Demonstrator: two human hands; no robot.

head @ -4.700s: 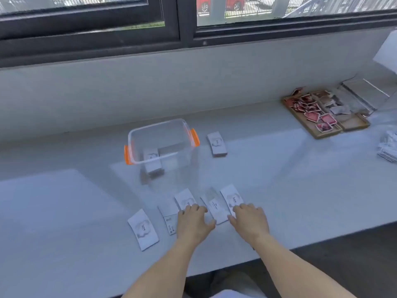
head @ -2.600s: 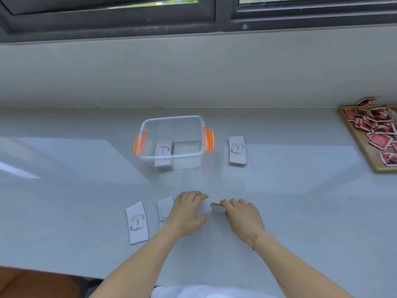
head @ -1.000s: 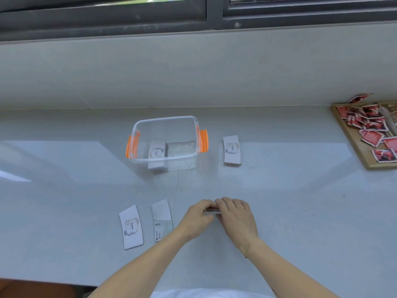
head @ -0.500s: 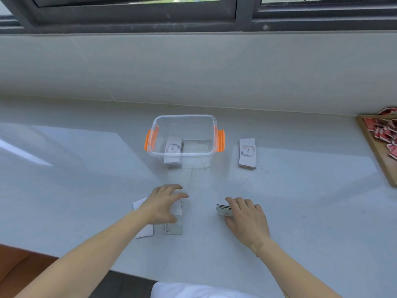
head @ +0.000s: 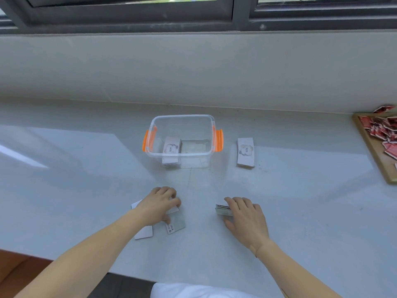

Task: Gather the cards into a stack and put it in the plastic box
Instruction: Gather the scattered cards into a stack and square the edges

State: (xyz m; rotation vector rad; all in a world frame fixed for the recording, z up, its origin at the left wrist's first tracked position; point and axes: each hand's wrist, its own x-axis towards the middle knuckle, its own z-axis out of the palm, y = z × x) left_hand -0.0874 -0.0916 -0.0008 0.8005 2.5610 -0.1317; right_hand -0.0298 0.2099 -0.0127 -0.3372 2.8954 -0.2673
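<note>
White cards [head: 143, 232] near the table's front edge: my left hand [head: 158, 206] presses them flat-fingered, right hand [head: 247, 216] grips the stack [head: 222, 210]; next, I merge them.

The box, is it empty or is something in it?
Not empty. The lidless box has one card stack in its left half; the right half looks bare.

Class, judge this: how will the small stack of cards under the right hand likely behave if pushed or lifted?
The small stack looks thin and light. Its edges already show slight offsets, so a push on the glossy counter probably fans it. The right hand should pinch both sides.
</note>
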